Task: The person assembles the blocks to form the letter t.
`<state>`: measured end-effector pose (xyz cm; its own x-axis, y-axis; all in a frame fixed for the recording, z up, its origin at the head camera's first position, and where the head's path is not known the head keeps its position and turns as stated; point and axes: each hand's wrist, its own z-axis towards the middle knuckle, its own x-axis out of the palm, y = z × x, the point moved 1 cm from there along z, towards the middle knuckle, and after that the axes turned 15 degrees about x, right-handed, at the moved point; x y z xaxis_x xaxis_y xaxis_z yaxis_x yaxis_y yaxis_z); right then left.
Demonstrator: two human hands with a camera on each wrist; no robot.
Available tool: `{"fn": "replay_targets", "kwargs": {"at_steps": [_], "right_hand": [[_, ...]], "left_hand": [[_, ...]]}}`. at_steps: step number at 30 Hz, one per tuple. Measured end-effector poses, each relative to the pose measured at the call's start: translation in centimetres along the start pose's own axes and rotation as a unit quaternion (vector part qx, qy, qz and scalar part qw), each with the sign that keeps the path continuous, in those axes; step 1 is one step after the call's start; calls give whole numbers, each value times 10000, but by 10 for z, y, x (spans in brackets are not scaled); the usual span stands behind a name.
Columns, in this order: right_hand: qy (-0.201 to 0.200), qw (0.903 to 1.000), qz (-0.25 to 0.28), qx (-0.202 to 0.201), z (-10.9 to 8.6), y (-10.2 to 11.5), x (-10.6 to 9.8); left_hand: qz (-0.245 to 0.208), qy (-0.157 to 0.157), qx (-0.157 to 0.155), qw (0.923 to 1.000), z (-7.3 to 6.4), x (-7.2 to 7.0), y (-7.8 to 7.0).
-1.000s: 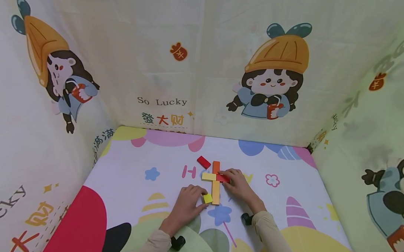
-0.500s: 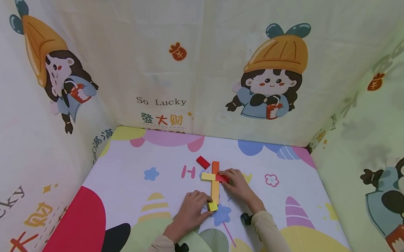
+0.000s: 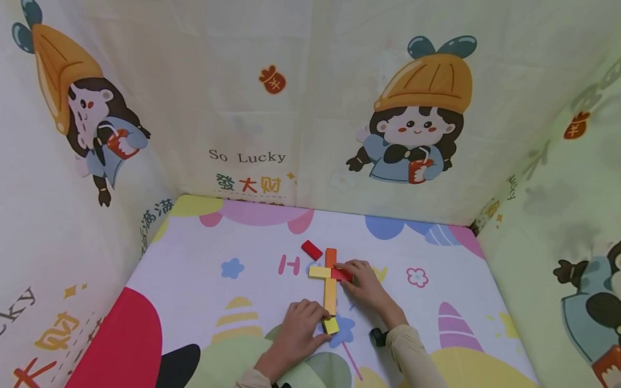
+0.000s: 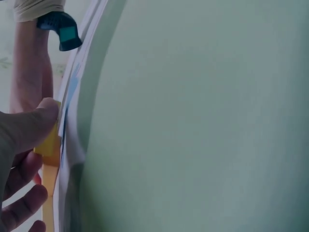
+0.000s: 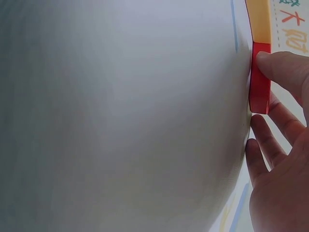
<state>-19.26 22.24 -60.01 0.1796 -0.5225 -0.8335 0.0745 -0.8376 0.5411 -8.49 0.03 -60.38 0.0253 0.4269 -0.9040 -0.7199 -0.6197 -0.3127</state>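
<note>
In the head view, my left hand (image 3: 299,329) pinches a yellow block (image 3: 331,326) between thumb and fingers, at the near end of a flat cross of blocks. The left wrist view shows that yellow block (image 4: 46,144) under the thumb, in line with light-orange blocks. My right hand (image 3: 365,284) holds a red block (image 3: 341,274), the cross's right arm; in the right wrist view the thumb lies on this red block (image 5: 260,89). An orange block (image 3: 331,257) forms the top, a pale yellow block (image 3: 320,272) the left arm, and a light-orange length (image 3: 329,297) the stem.
A loose red block (image 3: 311,250) lies tilted just left of the orange top. Everything lies on a white mat (image 3: 268,238) printed with colourful shapes. Cloth walls (image 3: 334,103) with cartoon figures rise at the back and both sides.
The left hand has moved right and toward the near side, carrying the yellow block from beside the stem to its near end. The right hand and the other blocks have stayed put.
</note>
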Motion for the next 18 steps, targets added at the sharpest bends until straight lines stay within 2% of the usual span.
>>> {"fn": "replay_targets", "kwargs": {"at_steps": [5, 18], "right_hand": [[-4, 10000, -52, 72, 0, 0, 1], [3, 10000, -53, 56, 1, 0, 2]], "left_hand": [[260, -3, 62, 9996, -1, 5, -1], [499, 14, 105, 9987, 2, 5, -4]]}}
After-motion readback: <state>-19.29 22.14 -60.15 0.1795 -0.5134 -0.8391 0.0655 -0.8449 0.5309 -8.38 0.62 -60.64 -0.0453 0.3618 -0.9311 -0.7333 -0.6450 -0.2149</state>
